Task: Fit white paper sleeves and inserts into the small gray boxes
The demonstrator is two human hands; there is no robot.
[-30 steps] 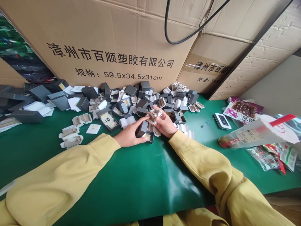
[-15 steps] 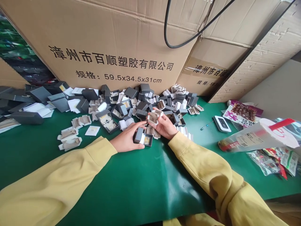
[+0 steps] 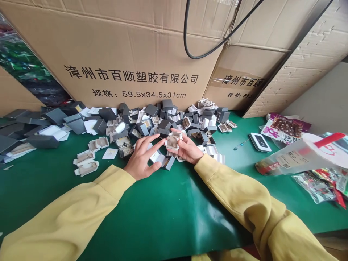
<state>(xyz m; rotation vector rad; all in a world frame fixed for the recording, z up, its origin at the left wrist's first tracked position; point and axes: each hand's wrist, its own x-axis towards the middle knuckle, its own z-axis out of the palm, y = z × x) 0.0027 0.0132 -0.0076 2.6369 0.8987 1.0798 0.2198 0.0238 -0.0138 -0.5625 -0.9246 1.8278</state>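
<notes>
My right hand (image 3: 189,149) grips a small pale molded insert (image 3: 173,141) between thumb and fingers, raised just over the front of the pile. My left hand (image 3: 141,156) is open, fingers spread, its fingertips pointing toward the insert. Under and beside those fingers lies an open dark gift box (image 3: 166,163) with a white inside, tilted on the green table (image 3: 163,210). Left of that hand, a dark tray (image 3: 123,145) with an insert in it is partly covered. A white card (image 3: 110,153) and several loose inserts (image 3: 86,168) lie farther left.
Many dark boxes (image 3: 56,116) and inserts are heaped along the back, against a large carton (image 3: 130,47). On the right are a small white device (image 3: 260,142), a drink cup (image 3: 295,155) lying tilted and snack packets (image 3: 312,186). A black cable (image 3: 187,43) hangs above.
My left hand has let go of the dark box and its fingers have spread. The box now lies open with its white inside showing. My right hand still holds the insert.
</notes>
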